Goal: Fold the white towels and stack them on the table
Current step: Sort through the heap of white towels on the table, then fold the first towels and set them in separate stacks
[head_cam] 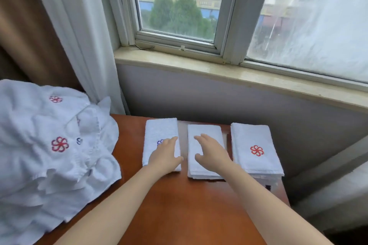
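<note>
Three folded white towels lie side by side at the far end of the brown table (179, 211). The left folded towel (159, 131) shows a blue logo partly hidden under my left hand (165, 157), which rests flat on it with straight fingers. My right hand (211, 153) lies open on the middle folded stack (205, 131). The right folded stack (256, 149) has a red logo on top and is untouched. A heap of unfolded white towels (51, 145) with red and blue logos covers the table's left side.
A grey wall and a stone windowsill (219, 69) rise just behind the table. White and brown curtains (65, 26) hang at the left. A pale upholstered edge (338, 191) stands to the right of the table.
</note>
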A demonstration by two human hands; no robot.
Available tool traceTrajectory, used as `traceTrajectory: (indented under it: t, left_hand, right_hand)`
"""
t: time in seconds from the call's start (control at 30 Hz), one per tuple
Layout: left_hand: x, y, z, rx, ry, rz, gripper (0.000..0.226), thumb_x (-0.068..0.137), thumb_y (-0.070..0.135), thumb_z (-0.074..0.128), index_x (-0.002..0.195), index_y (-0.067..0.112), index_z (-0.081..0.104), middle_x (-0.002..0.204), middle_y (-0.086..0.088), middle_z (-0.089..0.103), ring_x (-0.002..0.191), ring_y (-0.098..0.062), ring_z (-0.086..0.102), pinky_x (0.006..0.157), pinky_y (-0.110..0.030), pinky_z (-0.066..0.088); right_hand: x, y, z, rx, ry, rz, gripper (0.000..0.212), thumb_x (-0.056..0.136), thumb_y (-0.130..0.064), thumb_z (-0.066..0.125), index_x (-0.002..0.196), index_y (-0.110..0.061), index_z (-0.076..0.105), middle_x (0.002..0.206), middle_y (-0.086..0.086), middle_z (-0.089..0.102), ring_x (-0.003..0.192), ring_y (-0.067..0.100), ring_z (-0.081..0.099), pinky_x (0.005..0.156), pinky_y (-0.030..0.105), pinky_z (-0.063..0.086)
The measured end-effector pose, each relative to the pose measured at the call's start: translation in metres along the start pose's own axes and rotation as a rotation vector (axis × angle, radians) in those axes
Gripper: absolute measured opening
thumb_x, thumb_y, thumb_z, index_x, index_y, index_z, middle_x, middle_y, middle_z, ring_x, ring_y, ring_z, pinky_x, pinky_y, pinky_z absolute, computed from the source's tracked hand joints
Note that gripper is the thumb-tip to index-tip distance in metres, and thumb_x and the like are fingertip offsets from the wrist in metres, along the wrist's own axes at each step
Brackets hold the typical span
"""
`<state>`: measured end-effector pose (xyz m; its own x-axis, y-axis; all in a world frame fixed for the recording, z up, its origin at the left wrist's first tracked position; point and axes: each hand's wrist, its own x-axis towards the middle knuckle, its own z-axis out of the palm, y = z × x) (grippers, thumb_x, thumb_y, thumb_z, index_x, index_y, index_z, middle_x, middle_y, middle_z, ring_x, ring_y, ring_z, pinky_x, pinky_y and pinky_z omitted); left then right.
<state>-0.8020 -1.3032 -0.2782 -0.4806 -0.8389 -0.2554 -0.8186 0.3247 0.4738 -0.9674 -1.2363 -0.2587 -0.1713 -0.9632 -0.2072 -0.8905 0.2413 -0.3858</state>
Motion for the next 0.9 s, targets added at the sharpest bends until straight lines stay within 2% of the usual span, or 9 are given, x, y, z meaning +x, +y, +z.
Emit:
traceTrajectory:
  t: [0.1,0.27,0.37,0.47,0.6,0.9]
  left_hand:
    - [-0.02,-0.034,-0.023,-0.009,0.076,-0.036,0.075,0.091,0.037,0.063,0.153,0.028,0.023,0.155,0.002,0.034,0.136,-0.02,0.042,0.098,-0.035,0.045]
    - [-0.056,-0.098,-0.063,-0.02,0.187,-0.11,0.075,0.091,0.038,0.064,0.153,0.03,0.022,0.157,0.002,0.032,0.138,-0.02,0.04,0.103,-0.037,0.046]
    - [-0.076,-0.14,-0.094,-0.008,0.239,-0.166,0.075,0.092,0.041,0.062,0.154,0.031,0.021,0.159,0.003,0.028,0.141,-0.021,0.038,0.105,-0.038,0.044]
    - [-0.094,-0.182,-0.128,-0.001,0.265,-0.199,0.074,0.092,0.038,0.061,0.153,0.027,0.022,0.158,0.001,0.029,0.142,-0.021,0.034,0.108,-0.039,0.039]
    - [-0.119,-0.235,-0.168,0.013,0.322,-0.249,0.075,0.089,0.034,0.061,0.153,0.027,0.023,0.156,0.005,0.027,0.141,-0.019,0.031,0.107,-0.034,0.034]
    - [-0.139,-0.319,-0.216,0.086,0.429,-0.29,0.074,0.092,0.027,0.06,0.154,0.028,0.019,0.163,0.003,0.004,0.151,-0.017,0.002,0.117,-0.037,0.024]
  right_hand:
    - [0.009,-0.042,0.009,-0.035,0.01,-0.072,0.062,0.091,-0.026,0.056,0.15,-0.022,0.036,0.148,0.001,0.042,0.135,0.022,0.04,0.103,0.034,0.039]
    - [0.024,-0.121,0.025,-0.039,0.011,-0.201,0.062,0.091,-0.025,0.054,0.15,-0.023,0.035,0.148,-0.001,0.041,0.132,0.022,0.042,0.092,0.031,0.041]
    - [0.033,-0.174,0.037,-0.027,0.037,-0.286,0.061,0.091,-0.025,0.057,0.149,-0.021,0.037,0.147,-0.001,0.043,0.133,0.022,0.043,0.097,0.031,0.042]
    - [0.04,-0.227,0.048,-0.004,0.05,-0.344,0.059,0.09,-0.025,0.059,0.146,-0.023,0.041,0.144,0.0,0.046,0.129,0.024,0.047,0.095,0.032,0.043]
    - [0.052,-0.294,0.062,-0.003,0.012,-0.402,0.063,0.089,-0.028,0.06,0.148,-0.026,0.038,0.15,-0.003,0.041,0.133,0.023,0.044,0.103,0.038,0.046]
    - [0.077,-0.38,0.093,0.074,-0.049,-0.427,0.062,0.092,-0.029,0.056,0.15,-0.026,0.035,0.153,-0.004,0.038,0.136,0.018,0.04,0.102,0.031,0.038]
